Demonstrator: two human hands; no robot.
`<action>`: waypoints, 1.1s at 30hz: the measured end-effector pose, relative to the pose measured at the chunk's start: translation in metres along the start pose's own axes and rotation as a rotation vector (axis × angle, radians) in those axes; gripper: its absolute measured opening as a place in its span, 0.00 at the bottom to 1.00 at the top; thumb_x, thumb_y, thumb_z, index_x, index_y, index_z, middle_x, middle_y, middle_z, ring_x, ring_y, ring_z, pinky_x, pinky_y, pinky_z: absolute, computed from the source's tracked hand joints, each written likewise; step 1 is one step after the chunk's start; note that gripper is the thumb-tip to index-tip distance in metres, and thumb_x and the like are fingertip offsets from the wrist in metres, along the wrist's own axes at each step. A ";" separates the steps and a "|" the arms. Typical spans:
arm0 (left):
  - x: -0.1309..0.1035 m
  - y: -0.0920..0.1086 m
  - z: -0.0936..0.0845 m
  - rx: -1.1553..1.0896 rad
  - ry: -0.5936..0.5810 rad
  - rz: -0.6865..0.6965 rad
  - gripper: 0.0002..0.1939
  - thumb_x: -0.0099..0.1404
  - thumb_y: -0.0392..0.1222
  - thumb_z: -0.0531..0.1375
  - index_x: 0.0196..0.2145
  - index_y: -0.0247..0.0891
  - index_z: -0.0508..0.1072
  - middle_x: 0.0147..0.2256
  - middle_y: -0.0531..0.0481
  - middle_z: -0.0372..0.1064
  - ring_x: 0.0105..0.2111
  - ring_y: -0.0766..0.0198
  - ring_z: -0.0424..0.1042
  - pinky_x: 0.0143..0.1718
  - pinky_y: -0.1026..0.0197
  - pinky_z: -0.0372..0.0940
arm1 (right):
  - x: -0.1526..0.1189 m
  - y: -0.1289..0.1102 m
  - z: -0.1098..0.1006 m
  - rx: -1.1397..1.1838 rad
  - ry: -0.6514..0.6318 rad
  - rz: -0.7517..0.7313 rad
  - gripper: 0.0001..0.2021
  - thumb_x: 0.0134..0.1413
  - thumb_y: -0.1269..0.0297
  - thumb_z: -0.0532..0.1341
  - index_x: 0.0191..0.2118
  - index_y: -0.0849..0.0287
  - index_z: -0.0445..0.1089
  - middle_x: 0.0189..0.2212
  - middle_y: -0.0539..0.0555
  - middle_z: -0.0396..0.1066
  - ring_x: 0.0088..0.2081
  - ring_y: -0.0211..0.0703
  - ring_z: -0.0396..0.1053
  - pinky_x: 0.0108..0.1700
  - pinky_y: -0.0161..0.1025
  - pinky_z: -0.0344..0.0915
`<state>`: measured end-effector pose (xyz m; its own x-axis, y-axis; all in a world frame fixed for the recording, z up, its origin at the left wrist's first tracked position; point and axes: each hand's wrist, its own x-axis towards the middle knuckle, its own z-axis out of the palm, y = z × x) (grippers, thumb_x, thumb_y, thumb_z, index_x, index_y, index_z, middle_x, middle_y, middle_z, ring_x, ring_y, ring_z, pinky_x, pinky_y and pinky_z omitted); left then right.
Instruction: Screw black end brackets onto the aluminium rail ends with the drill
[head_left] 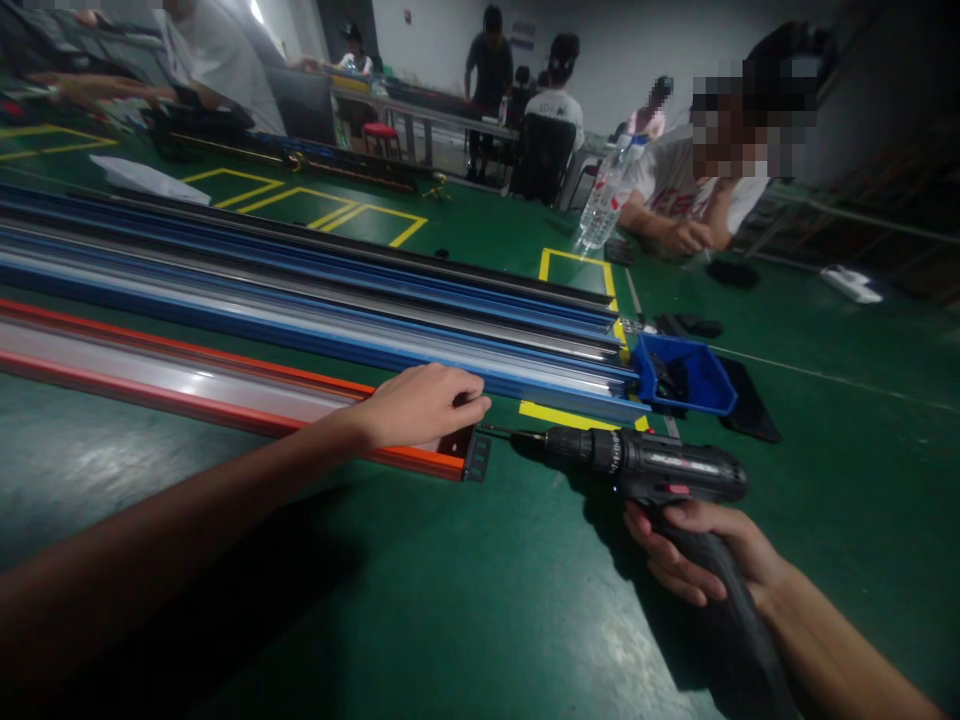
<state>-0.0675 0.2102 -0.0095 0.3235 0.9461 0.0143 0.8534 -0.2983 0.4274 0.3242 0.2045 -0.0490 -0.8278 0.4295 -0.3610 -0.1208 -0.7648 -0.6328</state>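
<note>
My right hand [697,560] is wrapped round the grip of a black cordless drill [660,465], whose long bit points left. The bit's tip touches or nearly touches the black end piece [477,458] of an orange rail [172,385] lying on the green table. Over that end of the rail lies my left hand [424,403], its fingers curled round the far edge and its thumb pointing right. The fingertips on the rail's far side are partly hidden.
Blue and black rails [322,320] lie side by side beyond the orange one. A blue bin [686,375] with small dark parts stands at their right end. Clear bottles [604,195] are farther back, and a person [675,200] leans on the table.
</note>
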 end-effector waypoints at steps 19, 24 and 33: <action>-0.001 0.003 -0.002 0.006 -0.007 -0.005 0.21 0.73 0.54 0.51 0.25 0.41 0.64 0.25 0.53 0.66 0.26 0.63 0.62 0.30 0.59 0.48 | 0.003 0.000 0.002 -0.043 -0.029 -0.038 0.14 0.63 0.61 0.62 0.45 0.67 0.78 0.26 0.52 0.71 0.14 0.25 0.53 0.21 0.29 0.63; -0.001 0.002 -0.001 0.013 0.007 -0.025 0.20 0.72 0.55 0.51 0.27 0.41 0.67 0.26 0.52 0.68 0.27 0.62 0.65 0.30 0.59 0.49 | 0.002 -0.001 0.005 -0.064 -0.005 -0.039 0.15 0.61 0.60 0.64 0.45 0.68 0.78 0.28 0.54 0.72 0.15 0.25 0.54 0.22 0.29 0.64; -0.001 0.003 -0.002 0.021 -0.006 -0.033 0.20 0.73 0.54 0.51 0.26 0.41 0.66 0.25 0.52 0.67 0.26 0.63 0.64 0.29 0.59 0.47 | 0.001 0.001 0.000 -0.101 -0.037 -0.056 0.15 0.64 0.59 0.63 0.47 0.67 0.78 0.29 0.54 0.72 0.16 0.26 0.56 0.23 0.29 0.65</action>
<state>-0.0661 0.2087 -0.0068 0.2975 0.9547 -0.0046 0.8721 -0.2698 0.4081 0.3230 0.2040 -0.0501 -0.8412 0.4505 -0.2989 -0.1128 -0.6869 -0.7179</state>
